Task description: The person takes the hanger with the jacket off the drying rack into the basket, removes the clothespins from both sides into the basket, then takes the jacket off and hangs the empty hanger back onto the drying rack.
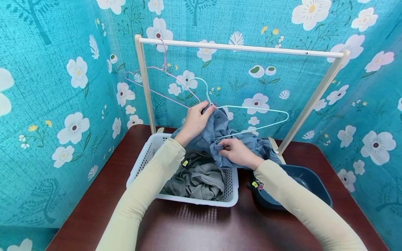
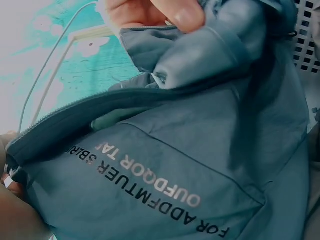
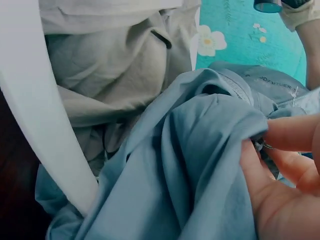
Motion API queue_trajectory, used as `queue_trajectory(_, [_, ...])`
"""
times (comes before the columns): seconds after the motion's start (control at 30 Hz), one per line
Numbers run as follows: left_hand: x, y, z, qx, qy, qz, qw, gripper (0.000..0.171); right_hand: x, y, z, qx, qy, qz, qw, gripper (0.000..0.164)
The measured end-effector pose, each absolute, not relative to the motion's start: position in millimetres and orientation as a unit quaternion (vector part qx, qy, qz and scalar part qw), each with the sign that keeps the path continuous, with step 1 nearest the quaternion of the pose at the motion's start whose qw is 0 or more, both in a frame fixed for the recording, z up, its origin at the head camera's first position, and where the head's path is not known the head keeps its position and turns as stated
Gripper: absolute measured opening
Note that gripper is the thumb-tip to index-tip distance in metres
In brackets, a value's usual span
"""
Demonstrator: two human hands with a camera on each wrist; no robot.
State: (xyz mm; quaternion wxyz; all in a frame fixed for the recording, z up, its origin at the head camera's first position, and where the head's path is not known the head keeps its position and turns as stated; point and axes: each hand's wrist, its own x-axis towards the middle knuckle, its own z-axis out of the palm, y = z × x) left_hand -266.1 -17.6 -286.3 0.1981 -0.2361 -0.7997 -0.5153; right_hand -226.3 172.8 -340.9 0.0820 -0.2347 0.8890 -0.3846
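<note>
A blue-grey zip jacket [image 1: 216,122] hangs in loose folds between my two hands, above the basket. Printed lettering and an edge of zipper teeth show on it in the left wrist view. My left hand [image 1: 198,120] pinches the cloth beside the neck of a light-blue wire hanger [image 1: 257,108]. Lower and to the right, my right hand [image 1: 237,152] pinches another fold of the jacket near the hanger's bottom bar. One side of the hanger sticks out bare to the right; its other side is hidden by cloth and my left hand.
A wooden rack with a white rail [image 1: 242,47] stands behind, a pink hanger [image 1: 164,55] hooked on its left end. Below, a white perforated basket [image 1: 233,184] holds a grey garment [image 1: 198,181]. A dark blue basin [image 1: 317,181] sits to the right on the brown table [image 1: 194,230].
</note>
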Motion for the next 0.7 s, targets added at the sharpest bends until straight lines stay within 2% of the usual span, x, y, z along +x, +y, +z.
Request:
queue_trajectory(0.2, [-268.8,-17.8,-290.3,-0.245,-0.801,-0.516,0.179,0.038,-226.4,172.8,-338.9,-0.241,0.890,-0.367,0.122,0.029])
queue_trajectory(0.3, [-269.6,-18.5,-291.0,-0.246,-0.809,-0.505,0.174,0.037,-222.1,181.7,-327.8,-0.256,0.892,-0.338,0.158,0.037])
queue_trajectory(0.4, [-269.5,-19.9,-291.1,-0.247,-0.818,-0.493,0.165,0.037,-215.1,194.2,-310.6,-0.284,0.890,-0.313,0.169,0.040])
queue_trajectory(0.5, [-269.7,-21.0,-291.4,-0.250,-0.822,-0.487,0.156,0.038,-208.2,208.4,-290.8,-0.305,0.884,-0.327,0.134,0.033])
queue_trajectory(0.7, [-271.5,-21.2,-292.6,-0.261,-0.821,-0.487,0.146,0.040,-199.4,245.6,-256.5,-0.306,0.860,-0.405,-0.051,0.021])
